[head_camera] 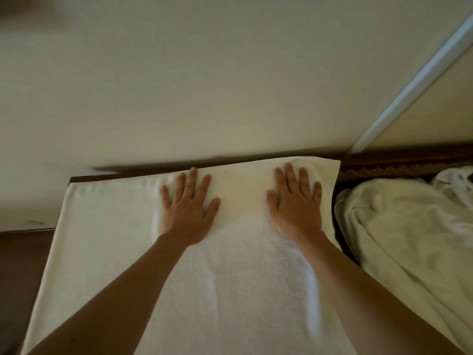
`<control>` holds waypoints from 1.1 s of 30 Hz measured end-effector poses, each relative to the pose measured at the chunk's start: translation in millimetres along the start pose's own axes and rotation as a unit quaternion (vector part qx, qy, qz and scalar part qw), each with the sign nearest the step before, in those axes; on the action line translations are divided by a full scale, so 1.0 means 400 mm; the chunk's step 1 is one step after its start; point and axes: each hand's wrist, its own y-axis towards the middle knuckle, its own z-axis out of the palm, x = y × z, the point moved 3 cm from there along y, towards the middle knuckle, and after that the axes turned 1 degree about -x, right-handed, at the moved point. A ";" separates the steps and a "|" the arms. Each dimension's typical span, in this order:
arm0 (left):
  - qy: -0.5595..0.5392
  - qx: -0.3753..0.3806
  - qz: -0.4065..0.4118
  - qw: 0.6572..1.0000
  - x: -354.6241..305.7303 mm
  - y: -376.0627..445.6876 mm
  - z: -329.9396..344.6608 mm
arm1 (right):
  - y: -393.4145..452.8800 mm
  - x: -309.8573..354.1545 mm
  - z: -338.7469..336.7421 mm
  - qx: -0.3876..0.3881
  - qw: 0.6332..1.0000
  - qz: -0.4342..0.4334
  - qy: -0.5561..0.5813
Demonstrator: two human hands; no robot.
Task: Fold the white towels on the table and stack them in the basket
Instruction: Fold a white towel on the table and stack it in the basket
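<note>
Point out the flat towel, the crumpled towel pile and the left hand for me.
flat towel [107,226]: head view, bare left part of the cloth.
crumpled towel pile [399,226]: head view, middle of the heap at right.
left hand [188,210]: head view, back of the hand, fingers spread.

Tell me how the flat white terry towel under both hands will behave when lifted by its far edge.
The flat white terry towel will probably drape limply: it already ripples between the left hand and right hand. It likely grips rather than slides, given its looped pile. The crumpled white towel pile suggests that it holds no shape.
</note>
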 end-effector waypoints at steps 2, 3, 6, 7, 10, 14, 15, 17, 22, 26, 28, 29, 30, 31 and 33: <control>0.002 -0.004 -0.030 1.000 0.104 -0.022 -0.009 | 0.000 0.001 0.000 -0.003 1.000 0.002 -0.008; 0.003 -0.004 -0.045 0.999 0.155 -0.035 -0.014 | -0.002 0.005 0.002 -0.004 1.000 0.001 -0.009; 0.000 -0.002 -0.075 0.997 0.268 -0.059 -0.023 | -0.001 0.003 0.001 -0.015 1.000 0.008 -0.017; -0.001 -0.003 -0.086 0.996 0.302 -0.066 -0.027 | -0.001 0.006 0.001 -0.017 1.000 0.009 -0.017; -0.003 -0.011 -0.109 0.994 0.375 -0.076 -0.033 | 0.001 0.009 0.003 -0.011 1.000 0.011 -0.013; -0.008 -0.014 -0.126 0.992 0.439 -0.067 -0.041 | 0.004 0.017 0.001 -0.003 1.000 0.014 -0.021; -0.009 -0.017 -0.131 0.991 0.452 -0.063 -0.043 | 0.006 0.017 -0.001 0.001 1.000 0.015 -0.025; -0.009 -0.024 -0.134 0.991 0.485 -0.055 -0.049 | 0.004 0.021 -0.008 0.010 0.999 0.021 -0.033; -0.025 -0.025 -0.116 0.993 0.596 -0.038 -0.065 | -0.025 0.094 -0.021 0.046 0.990 0.121 -0.060; -0.055 -0.024 -0.085 0.995 0.692 -0.027 -0.075 | -0.138 0.275 0.011 0.022 0.988 0.152 -0.026; -0.106 -0.028 -0.111 0.988 0.745 -0.037 -0.076 | -0.220 0.390 0.056 0.025 0.991 0.133 -0.007; -0.143 -0.032 -0.136 0.980 0.766 -0.042 -0.077 | -0.262 0.443 0.080 0.027 0.991 0.133 -0.002; -0.180 -0.031 -0.165 0.969 0.763 -0.040 -0.073 | -0.280 0.473 0.103 0.031 0.991 0.129 0.010; -0.215 -0.032 -0.172 0.961 0.802 -0.071 -0.083 | -0.336 0.556 0.127 0.027 0.989 0.142 0.017; -0.271 -0.038 -0.184 0.944 0.792 -0.093 -0.081 | -0.381 0.640 0.170 0.013 0.990 0.133 0.039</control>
